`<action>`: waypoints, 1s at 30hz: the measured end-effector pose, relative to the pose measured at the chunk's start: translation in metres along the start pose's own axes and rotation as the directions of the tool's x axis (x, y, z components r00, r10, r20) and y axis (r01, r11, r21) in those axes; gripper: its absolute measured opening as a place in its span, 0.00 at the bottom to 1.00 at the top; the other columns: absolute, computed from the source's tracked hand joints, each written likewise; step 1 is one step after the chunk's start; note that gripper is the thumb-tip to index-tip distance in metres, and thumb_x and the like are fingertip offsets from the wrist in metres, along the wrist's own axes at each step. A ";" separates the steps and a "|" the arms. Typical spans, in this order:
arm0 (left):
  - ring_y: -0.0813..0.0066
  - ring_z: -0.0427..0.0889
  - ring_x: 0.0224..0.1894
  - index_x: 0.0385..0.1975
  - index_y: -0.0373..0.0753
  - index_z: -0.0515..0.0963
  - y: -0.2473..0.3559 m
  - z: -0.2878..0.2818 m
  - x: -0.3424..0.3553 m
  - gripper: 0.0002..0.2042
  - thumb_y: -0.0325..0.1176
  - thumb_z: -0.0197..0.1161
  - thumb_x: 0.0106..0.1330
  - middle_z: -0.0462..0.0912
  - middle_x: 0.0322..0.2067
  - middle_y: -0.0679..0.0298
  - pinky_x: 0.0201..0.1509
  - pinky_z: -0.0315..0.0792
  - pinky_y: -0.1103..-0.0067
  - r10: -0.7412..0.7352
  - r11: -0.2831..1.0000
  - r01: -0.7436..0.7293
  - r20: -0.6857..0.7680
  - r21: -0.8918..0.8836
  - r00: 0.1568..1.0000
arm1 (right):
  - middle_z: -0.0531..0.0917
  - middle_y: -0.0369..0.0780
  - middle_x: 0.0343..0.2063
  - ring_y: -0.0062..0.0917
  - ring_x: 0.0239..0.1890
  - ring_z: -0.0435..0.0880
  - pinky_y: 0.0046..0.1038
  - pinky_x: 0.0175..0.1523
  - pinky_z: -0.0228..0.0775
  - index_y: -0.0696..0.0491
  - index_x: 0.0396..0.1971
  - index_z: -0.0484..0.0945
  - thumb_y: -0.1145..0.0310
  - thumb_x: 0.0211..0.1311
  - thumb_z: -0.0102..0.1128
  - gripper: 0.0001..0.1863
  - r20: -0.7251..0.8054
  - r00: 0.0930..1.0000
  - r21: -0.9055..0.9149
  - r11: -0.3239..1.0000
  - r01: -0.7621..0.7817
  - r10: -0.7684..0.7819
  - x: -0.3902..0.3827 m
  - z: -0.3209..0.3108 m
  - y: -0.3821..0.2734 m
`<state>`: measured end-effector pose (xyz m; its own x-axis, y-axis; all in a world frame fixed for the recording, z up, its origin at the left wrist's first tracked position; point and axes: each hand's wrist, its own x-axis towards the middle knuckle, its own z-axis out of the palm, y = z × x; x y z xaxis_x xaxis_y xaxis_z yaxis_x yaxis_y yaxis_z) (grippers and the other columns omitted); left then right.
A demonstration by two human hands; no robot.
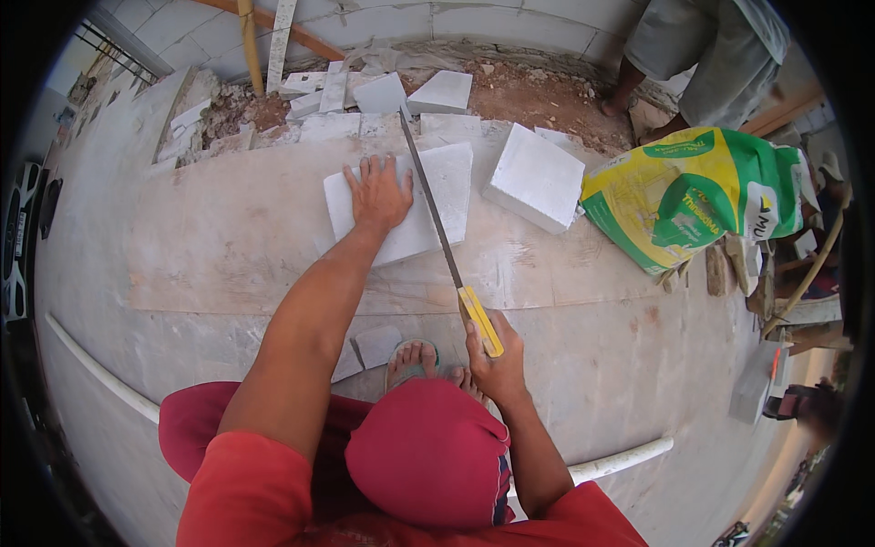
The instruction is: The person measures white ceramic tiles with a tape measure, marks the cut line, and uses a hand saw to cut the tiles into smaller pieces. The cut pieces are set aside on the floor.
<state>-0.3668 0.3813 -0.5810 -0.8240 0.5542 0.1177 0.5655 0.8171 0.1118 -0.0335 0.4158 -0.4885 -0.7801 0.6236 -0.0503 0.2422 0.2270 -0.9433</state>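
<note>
A white lightweight block (443,191) lies on the board in front of me. My left hand (379,194) is spread flat on its left part, fingers apart. In my right hand (497,354) is the yellow handle of a hand saw (432,202). The saw's long dark blade runs away from me across the top of the block, right of my left hand. Whether the blade has cut into the block, I cannot tell. A second white block (536,179) sits apart to the right, slightly turned.
A yellow and green bag (685,198) lies at the right, near a bystander's legs (697,59). Broken block pieces (383,94) and red soil edge the far wall. A white pipe (102,372) is on the floor at left. Two small offcuts (375,346) lie by my feet.
</note>
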 end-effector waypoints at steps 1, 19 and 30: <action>0.50 0.67 0.73 0.70 0.35 0.74 -0.002 -0.001 0.000 0.29 0.51 0.53 0.80 0.76 0.62 0.49 0.80 0.47 0.39 -0.008 1.000 0.008 0.003 0.002 1.000 | 0.85 0.50 0.33 0.33 0.31 0.84 0.32 0.41 0.77 0.62 0.49 0.82 0.71 0.76 0.61 0.11 -0.013 1.000 0.034 0.999 0.004 -0.004 -0.026 -0.010 -0.001; 0.50 0.71 0.69 0.68 0.35 0.76 -0.005 -0.005 -0.001 0.28 0.50 0.55 0.79 0.78 0.61 0.49 0.80 0.47 0.39 0.006 1.000 -0.006 -0.024 0.001 1.000 | 0.86 0.51 0.31 0.45 0.31 0.90 0.36 0.37 0.80 0.59 0.49 0.81 0.71 0.74 0.64 0.10 -0.023 0.999 -0.028 0.999 0.046 -0.047 -0.046 -0.020 0.014; 0.50 0.73 0.67 0.66 0.35 0.77 -0.002 -0.004 0.003 0.27 0.51 0.56 0.78 0.78 0.61 0.51 0.79 0.49 0.40 0.010 1.000 -0.011 -0.026 -0.023 1.000 | 0.87 0.53 0.32 0.49 0.35 0.91 0.37 0.41 0.82 0.60 0.49 0.81 0.71 0.72 0.64 0.11 -0.042 0.999 -0.038 0.999 0.021 -0.023 -0.054 -0.018 0.021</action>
<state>-0.3702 0.3805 -0.5767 -0.8170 0.5581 0.1448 0.5750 0.8073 0.1330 0.0241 0.3998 -0.4997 -0.7607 0.6489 -0.0152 0.2475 0.2684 -0.9310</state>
